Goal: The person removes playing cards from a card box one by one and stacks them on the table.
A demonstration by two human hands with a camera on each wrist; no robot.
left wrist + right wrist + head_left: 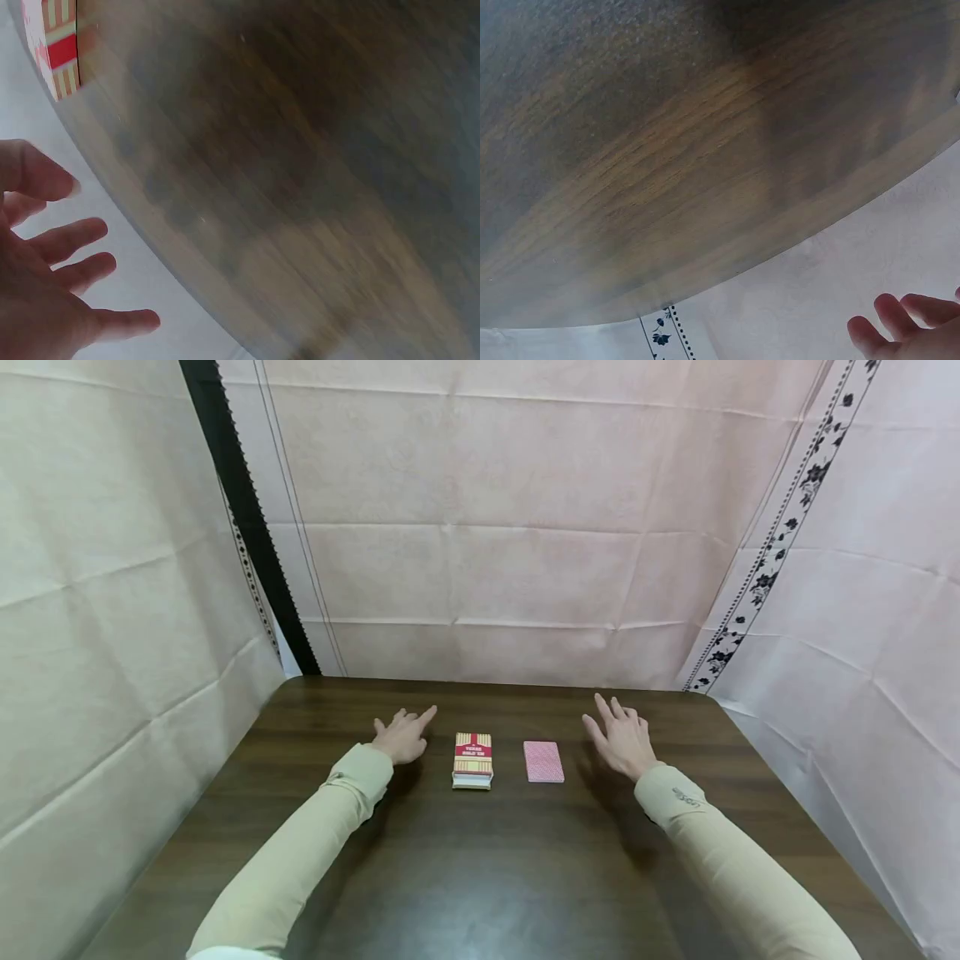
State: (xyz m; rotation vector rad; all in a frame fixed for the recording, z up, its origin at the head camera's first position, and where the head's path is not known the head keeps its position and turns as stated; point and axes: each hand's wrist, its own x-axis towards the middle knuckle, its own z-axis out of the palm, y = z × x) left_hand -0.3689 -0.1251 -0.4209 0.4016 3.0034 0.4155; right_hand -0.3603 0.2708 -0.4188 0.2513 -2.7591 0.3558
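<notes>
Sleeves [262,877] — box [472,763] on wood-grain tabletop [465,877] — creased cloth [540,468] beyond

Sleeves long, plain, pale cream with a faint greenish cast. Left sleeve [277,868], toward the left edge of the table [480,860]: covers the forearm to the wrist, mostly smooth; patch of white cloth [232,953] at its lower end. Left cuff [363,770] puffed, crossed by a gathered line. Right sleeve [757,881], toward the table's right edge: matching cloth and colour. Right cuff [660,795] loose, bunched; small dark mark [686,797] like script, too small to read. Left hand [403,737] and right hand [624,742] bare; fingers [82,236] slim, tips rounded.
</notes>
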